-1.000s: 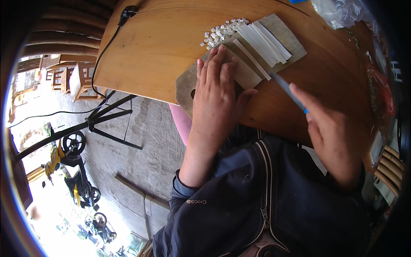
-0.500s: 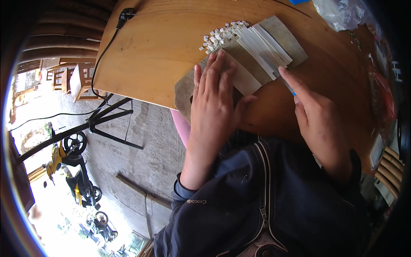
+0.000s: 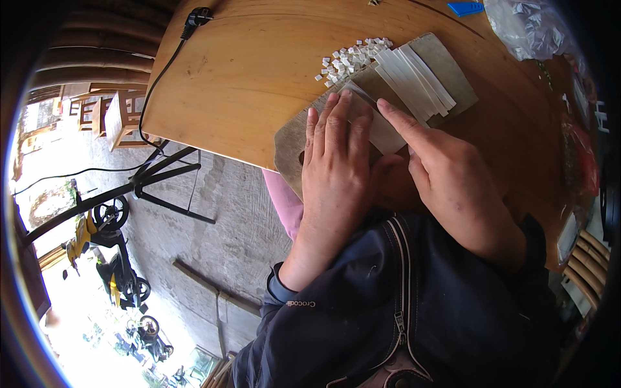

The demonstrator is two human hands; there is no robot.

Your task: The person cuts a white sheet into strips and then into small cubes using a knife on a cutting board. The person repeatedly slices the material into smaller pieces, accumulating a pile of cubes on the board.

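1. A pale, flat, straight-edged slab (image 3: 387, 134) lies on a grey-brown board (image 3: 453, 70) on the wooden table (image 3: 239, 84), partly covered by the left hand (image 3: 337, 152).
2. That hand is open and flat, fingers slightly spread.
3. The right hand (image 3: 446, 171) extends its index finger near the slab's edge, other fingers curled; cannot tell what they grip.
4. Slim white strips (image 3: 413, 76) fan across the board; small white cubes (image 3: 349, 63) cluster beside it.

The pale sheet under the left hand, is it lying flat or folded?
Flat where visible: the pale sheet shows no fold on the board; the left hand covers part.
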